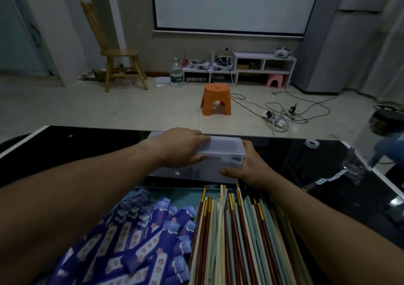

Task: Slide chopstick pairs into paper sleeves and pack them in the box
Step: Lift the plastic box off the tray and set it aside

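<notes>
A clear plastic box stands on the black table beyond the tray. My left hand grips the left side of its clear lid, fingers over the top and thumb under the front edge. My right hand holds the box's right end, thumb along the front wall. The lid sits at the box's right half, with its front latch showing. Nearer to me, a pile of blue printed paper sleeves lies on the left of a teal tray. Loose red, cream and pale green chopsticks fill the right.
The black glass table has a white rim. A roll of clear tape lies at the far right, and crumpled clear plastic lies near the right edge. Beyond the table stand an orange stool and a wooden chair.
</notes>
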Available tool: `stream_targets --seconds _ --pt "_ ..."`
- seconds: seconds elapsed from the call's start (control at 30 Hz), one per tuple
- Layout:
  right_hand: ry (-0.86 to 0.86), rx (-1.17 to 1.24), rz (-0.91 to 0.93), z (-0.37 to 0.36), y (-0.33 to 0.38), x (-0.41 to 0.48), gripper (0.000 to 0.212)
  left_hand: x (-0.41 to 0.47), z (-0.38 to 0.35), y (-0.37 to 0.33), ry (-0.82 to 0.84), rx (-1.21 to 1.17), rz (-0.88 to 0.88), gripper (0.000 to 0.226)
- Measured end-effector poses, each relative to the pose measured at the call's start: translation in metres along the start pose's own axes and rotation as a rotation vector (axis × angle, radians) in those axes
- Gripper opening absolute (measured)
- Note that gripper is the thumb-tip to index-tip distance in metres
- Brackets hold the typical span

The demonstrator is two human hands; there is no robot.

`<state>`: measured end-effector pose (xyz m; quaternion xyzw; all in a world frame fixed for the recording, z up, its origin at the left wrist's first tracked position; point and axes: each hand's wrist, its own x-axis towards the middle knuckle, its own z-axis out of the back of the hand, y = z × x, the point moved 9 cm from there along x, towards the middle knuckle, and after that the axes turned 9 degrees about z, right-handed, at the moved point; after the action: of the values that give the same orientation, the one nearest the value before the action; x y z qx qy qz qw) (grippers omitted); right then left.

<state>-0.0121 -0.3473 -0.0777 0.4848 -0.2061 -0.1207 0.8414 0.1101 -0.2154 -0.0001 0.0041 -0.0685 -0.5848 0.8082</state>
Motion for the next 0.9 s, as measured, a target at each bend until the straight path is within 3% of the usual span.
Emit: stream_targets --seconds 0.17,0.23,0.3,0.37,0.43,0.57,0.63,0.8,0.9 --pt "0.080 0.018 -0.020 -0.001 0.001 0.001 0.101 0.022 0.026 0.020 0.238 -0.240 0.154 0.062" --pt "0.108 0.003 -0.050 -0.001 -0.001 0.000 0.102 0.035 0.054 0.039 0.066 -0.198 0.253 0.055" --pt "0.113 -0.005 -0.072 0.000 -0.003 0.000 0.105 0.034 0.076 0.057 -0.277 -0.014 0.364 0.047" --pt "0.124 0.004 -0.100 0.001 -0.002 -0.001 0.107 0.019 0.071 0.062 -0.439 0.109 0.408 0.059" --pt "0.132 0.016 -0.131 0.002 0.000 -0.003 0.107 0.003 0.051 0.064 -0.395 0.052 0.427 0.066" --pt "0.089 -0.048 -0.145 0.006 0.014 -0.014 0.122 -0.030 -0.007 0.053 -0.049 -0.127 0.435 0.054" --pt "0.024 -0.117 -0.140 0.010 0.030 -0.023 0.126 -0.044 -0.010 0.051 -0.003 -0.182 0.467 0.057" --pt "-0.156 -0.259 -0.232 0.024 0.062 -0.058 0.100 -0.075 0.041 0.022 -0.210 -0.327 0.514 0.059" --pt "-0.159 -0.282 -0.250 0.026 0.098 -0.091 0.059 -0.109 0.051 -0.022 -0.095 -0.425 0.487 0.051"
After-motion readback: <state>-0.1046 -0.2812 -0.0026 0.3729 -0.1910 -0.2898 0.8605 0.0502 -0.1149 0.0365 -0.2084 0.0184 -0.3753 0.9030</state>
